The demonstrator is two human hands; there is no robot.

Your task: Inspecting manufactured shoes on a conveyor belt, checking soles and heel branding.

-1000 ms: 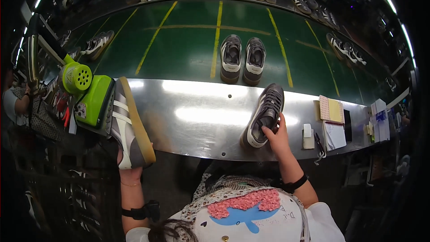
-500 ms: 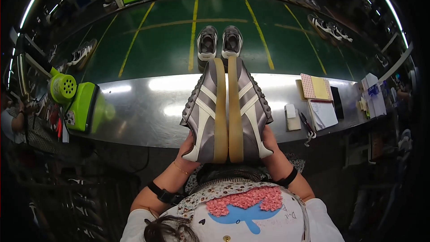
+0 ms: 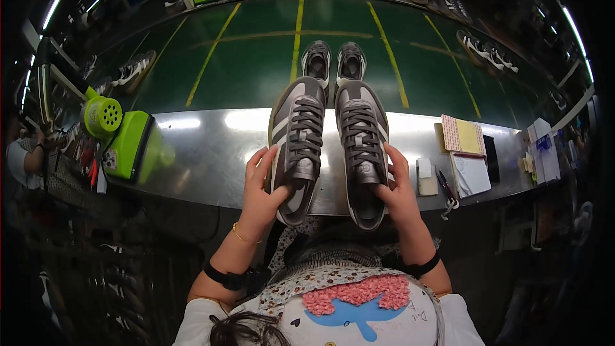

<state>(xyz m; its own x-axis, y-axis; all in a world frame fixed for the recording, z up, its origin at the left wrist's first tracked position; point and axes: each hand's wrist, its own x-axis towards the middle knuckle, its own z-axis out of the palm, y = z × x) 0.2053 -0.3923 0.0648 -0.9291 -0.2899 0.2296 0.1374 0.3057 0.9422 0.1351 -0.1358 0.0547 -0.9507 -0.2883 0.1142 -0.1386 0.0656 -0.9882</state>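
Shoes [image 3: 300,144], probably light and pliable, suit a grip beside the ankle opening, where left fingers [image 3: 256,165] and right fingers [image 3: 398,163] half-close around one each.

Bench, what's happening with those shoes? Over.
Left hand gripping one gray shoe. Right hand gripping another gray shoe. Toes pointing away from wearer. Second pair just beyond, on green surface.

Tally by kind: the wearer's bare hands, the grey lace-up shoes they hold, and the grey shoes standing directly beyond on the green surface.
Bare hands: 2
Held grey lace-up shoes: 2
Grey shoes directly beyond: 2
Total: 6
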